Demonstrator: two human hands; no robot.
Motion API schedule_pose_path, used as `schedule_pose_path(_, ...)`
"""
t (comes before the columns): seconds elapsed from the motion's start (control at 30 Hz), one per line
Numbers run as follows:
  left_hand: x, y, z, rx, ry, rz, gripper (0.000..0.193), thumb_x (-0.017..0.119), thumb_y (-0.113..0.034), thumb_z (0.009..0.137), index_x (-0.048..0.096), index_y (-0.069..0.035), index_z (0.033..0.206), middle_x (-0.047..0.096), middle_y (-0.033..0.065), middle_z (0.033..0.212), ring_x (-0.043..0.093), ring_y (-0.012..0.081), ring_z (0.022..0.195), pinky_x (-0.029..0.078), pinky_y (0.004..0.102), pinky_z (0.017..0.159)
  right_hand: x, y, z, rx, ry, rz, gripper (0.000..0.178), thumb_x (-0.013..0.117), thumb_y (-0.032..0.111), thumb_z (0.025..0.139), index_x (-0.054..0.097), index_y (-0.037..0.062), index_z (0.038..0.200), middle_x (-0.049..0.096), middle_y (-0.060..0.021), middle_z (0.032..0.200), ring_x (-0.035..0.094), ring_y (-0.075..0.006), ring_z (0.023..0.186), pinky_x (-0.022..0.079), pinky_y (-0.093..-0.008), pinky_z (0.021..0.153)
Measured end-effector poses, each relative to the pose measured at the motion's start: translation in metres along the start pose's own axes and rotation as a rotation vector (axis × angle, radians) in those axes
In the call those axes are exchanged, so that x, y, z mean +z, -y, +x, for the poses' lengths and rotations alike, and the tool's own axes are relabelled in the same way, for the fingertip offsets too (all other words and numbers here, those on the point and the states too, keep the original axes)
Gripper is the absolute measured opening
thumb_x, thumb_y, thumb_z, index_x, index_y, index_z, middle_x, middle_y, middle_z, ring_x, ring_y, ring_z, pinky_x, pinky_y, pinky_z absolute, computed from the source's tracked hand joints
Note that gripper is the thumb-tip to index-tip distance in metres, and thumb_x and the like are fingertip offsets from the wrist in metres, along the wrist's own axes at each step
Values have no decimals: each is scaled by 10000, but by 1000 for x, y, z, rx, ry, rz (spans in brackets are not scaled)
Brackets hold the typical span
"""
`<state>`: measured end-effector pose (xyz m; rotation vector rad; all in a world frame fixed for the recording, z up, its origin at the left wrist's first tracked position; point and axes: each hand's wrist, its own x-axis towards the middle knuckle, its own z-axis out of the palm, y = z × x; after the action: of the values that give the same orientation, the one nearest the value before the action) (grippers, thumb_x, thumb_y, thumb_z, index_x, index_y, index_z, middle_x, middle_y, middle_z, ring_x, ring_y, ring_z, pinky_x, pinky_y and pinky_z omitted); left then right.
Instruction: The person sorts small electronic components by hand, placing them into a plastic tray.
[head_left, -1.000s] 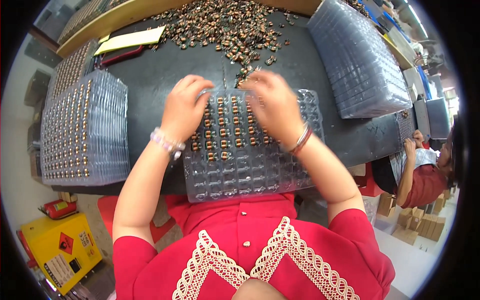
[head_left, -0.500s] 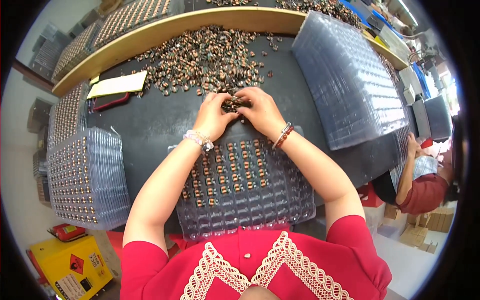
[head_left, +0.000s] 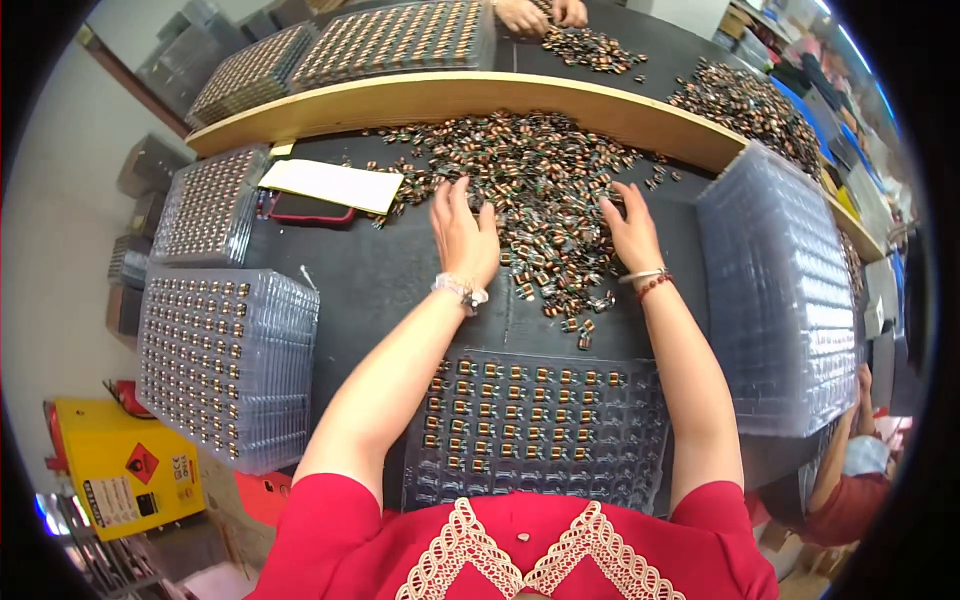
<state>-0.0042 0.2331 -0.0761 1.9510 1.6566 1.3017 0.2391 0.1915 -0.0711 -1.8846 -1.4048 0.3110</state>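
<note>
A large heap of small dark parts with copper-coloured windings, like wire coils (head_left: 550, 215), spreads over the black table. My left hand (head_left: 468, 235) rests at the heap's left side, fingers apart and nothing held. At its right side my right hand (head_left: 632, 232) lies with fingers spread, also holding nothing. A tongue of coils runs toward me between the hands. Nearer me, between my forearms, lies a clear plastic tray (head_left: 610, 455) with pockets. Coils sit in its far and left pockets; several near and right pockets hold none.
Stacked filled trays (head_left: 270, 370) stand at left, with another stack (head_left: 210, 205) behind. A tall stack of clear trays (head_left: 775, 300) rises at right. Yellow paper (head_left: 330, 185) lies over a red-edged dark object. Beyond the wooden rail (head_left: 440, 100), another person's hands (head_left: 535, 15) handle coils.
My hands were close together around a clump of coils in front of the heap; now they are apart at its sides. Coils have spread nearer to me. The view has shifted.
</note>
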Motion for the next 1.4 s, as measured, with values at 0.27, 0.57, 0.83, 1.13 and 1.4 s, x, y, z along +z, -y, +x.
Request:
schedule_pose_path(0.27, -94, 53, 96, 229, 454, 712, 628, 662, -119, 756, 397, -67, 1322, 475, 223, 1314, 437, 412, 1216, 359, 454, 1024, -10, 6, -10, 15, -49, 103, 453, 623, 233, 875, 516, 41, 1270, 444, -175, 1391, 406, -282, 1306, 323, -344, 1061)
schedule_pose_path(0.57, -168, 46, 97, 394, 801, 1111, 299, 506, -149, 871, 567, -138, 1163, 669, 171, 848, 664, 327, 785, 520, 451, 675, -13, -2, -17, 9, -11, 218, 447, 624, 239, 868, 509, 64, 1263, 409, -194, 1408, 395, -315, 1307, 326, -367, 1064)
schedule_pose_path(0.83, -149, 39, 98, 264, 627, 995, 541, 624, -335, 818, 479, -131, 1298, 568, 126, 1254, 510, 319, 1183, 440, 419, 948, -14, -4, -21, -42, -22, 185, 442, 634, 197, 853, 508, 74, 1258, 405, -194, 1410, 374, -322, 1321, 321, -380, 1069)
schedule_pose_path(1.13, -157, 92, 127, 291, 795, 1030, 471, 713, -177, 602, 590, -119, 1053, 572, 119, 1088, 490, 329, 1103, 375, 409, 982, -17, 3, -30, -21, 23, 177, 466, 627, 166, 857, 485, 83, 1292, 389, -185, 1427, 349, -319, 1341, 326, -382, 1067)
schedule_pose_path(1.4, -118, 121, 128, -135, 321, 472, 623, 588, -261, 854, 351, 29, 1352, 321, 273, 1415, 331, 397, 1311, 256, 419, 1109, -16, 6, -27, -43, 28, 196, 467, 632, 151, 852, 489, 79, 1290, 386, -183, 1430, 388, -312, 1315, 347, -367, 1049)
